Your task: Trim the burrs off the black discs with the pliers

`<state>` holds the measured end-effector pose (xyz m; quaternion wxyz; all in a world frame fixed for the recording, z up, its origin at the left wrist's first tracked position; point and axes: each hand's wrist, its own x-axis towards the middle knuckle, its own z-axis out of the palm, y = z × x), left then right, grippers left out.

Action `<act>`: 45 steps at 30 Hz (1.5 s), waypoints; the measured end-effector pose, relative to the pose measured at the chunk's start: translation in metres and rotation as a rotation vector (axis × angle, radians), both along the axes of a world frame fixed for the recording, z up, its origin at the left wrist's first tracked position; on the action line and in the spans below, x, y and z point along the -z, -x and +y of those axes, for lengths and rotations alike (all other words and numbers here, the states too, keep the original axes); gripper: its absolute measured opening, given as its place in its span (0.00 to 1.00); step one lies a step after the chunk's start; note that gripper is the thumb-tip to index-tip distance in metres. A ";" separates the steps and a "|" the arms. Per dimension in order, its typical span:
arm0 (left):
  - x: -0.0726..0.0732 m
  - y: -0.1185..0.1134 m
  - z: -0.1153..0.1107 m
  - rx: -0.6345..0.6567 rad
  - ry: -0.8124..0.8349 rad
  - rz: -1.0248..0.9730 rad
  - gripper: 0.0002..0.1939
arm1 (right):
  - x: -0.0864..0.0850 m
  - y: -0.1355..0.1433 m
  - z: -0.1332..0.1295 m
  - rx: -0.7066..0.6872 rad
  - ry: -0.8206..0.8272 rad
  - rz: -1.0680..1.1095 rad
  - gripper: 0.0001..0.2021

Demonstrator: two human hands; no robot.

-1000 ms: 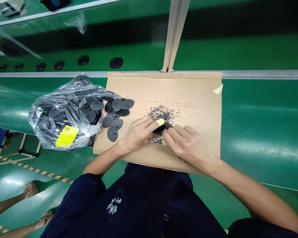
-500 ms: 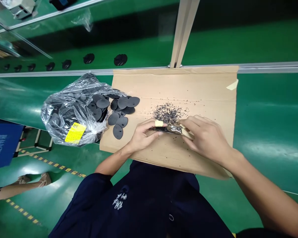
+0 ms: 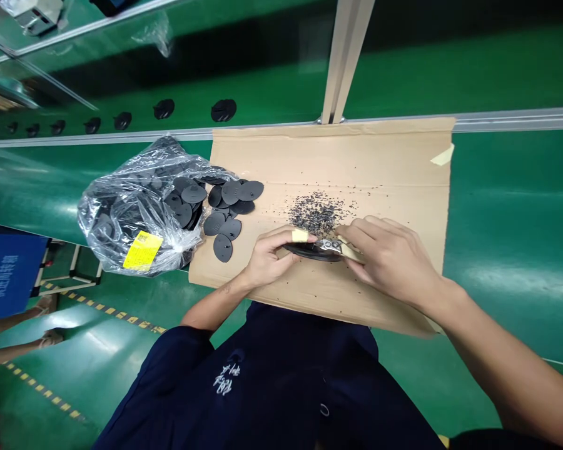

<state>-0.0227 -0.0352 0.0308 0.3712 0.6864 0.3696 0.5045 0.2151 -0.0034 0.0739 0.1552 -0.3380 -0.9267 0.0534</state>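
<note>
Head view: just below the centre of the frame, the left hand (image 3: 272, 257) pinches the left end of a black oval plate (image 3: 315, 254) between thumb and taped index finger. The right hand (image 3: 389, 256) has its fingers closed around the pale handles of metal nippers (image 3: 330, 245), whose tip is at the plate's upper face; whether the blades bite is too small to tell. The step in hand looks like trimming small bits off this plate, judging by the heap of black clippings (image 3: 314, 214) just above it. A further snip would call for a steady left pinch and a small squeeze from the right.

The cardboard sheet (image 3: 403, 187) offers bare room in its upper part and right side; its near edge runs close below the hands. Loose black ovals (image 3: 223, 248) and a clear plastic bag (image 3: 122, 187) crowd the left, while an aluminium rail (image 3: 507, 122) and upright post (image 3: 348, 62) bound the far side.
</note>
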 end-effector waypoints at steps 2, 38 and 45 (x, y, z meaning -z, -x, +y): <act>0.000 0.000 -0.001 -0.008 -0.013 0.013 0.13 | -0.001 0.001 -0.002 0.019 -0.023 -0.034 0.10; -0.026 0.056 0.139 -0.142 0.233 0.369 0.24 | 0.058 -0.053 0.008 0.256 0.028 0.012 0.25; -0.034 0.028 0.262 -0.339 -0.054 0.707 0.14 | 0.059 -0.080 -0.032 0.538 -0.014 0.018 0.21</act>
